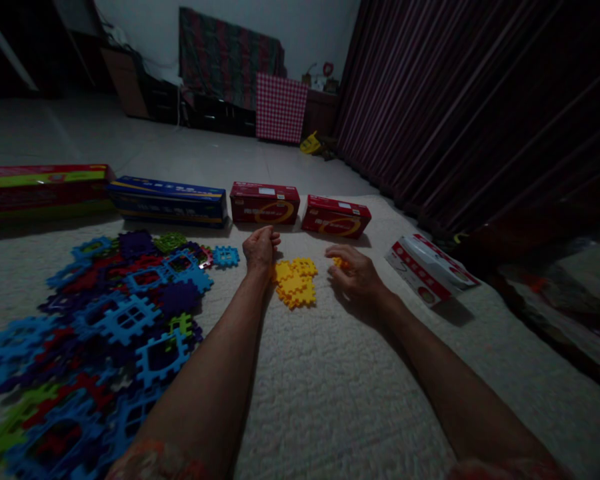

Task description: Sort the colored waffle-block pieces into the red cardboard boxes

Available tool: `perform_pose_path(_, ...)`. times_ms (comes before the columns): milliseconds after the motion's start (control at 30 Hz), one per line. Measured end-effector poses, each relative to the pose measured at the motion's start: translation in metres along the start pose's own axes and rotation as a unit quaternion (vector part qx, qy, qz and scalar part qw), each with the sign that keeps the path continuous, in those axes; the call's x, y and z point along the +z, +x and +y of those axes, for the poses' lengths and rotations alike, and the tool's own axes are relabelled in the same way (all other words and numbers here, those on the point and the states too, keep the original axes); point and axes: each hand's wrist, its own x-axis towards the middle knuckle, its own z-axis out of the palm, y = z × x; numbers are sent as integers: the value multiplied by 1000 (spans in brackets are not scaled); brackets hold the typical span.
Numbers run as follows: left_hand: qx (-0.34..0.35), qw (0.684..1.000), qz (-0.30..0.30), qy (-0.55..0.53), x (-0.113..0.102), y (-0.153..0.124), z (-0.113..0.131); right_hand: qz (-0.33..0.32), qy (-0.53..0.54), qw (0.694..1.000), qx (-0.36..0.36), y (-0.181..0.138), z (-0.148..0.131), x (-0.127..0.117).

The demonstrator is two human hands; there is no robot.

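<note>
Several yellow interlocking puzzle tiles (295, 283) lie joined in a small cluster on the cream textured mat (330, 400), between my two hands. My left hand (260, 248) is curled into a fist just left of the cluster, touching its edge; what it holds, if anything, is hidden. My right hand (355, 273) rests on the mat to the right of the cluster, fingers pinched on a small yellow tile piece (339, 262).
A big heap of blue, purple, red and green puzzle tiles (110, 320) covers the mat's left side. Boxes line the far edge: a long red-green one (40, 190), a blue one (167, 200), two red ones (265, 202) (336, 217). A white-red box (430, 267) lies at right, dark curtains (480, 100) beyond.
</note>
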Motion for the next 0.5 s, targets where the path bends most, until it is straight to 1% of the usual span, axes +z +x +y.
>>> perform_pose_path(100,2,1000,-3,-1,0,0,-1,-64,15,997,-33,-3,-15,23)
perform_pose_path(200,6,1000,-6,3,0,1,-1,-100,9,993,-61,-4,-15,37)
perform_pose_path(333,6,1000,-9,8,0,2,-2,-122,-4,992,-44,-3,-11,38)
perform_pose_path(500,7,1000,-10,7,-1,2,-3,-155,9,988,-13,0,-16,31)
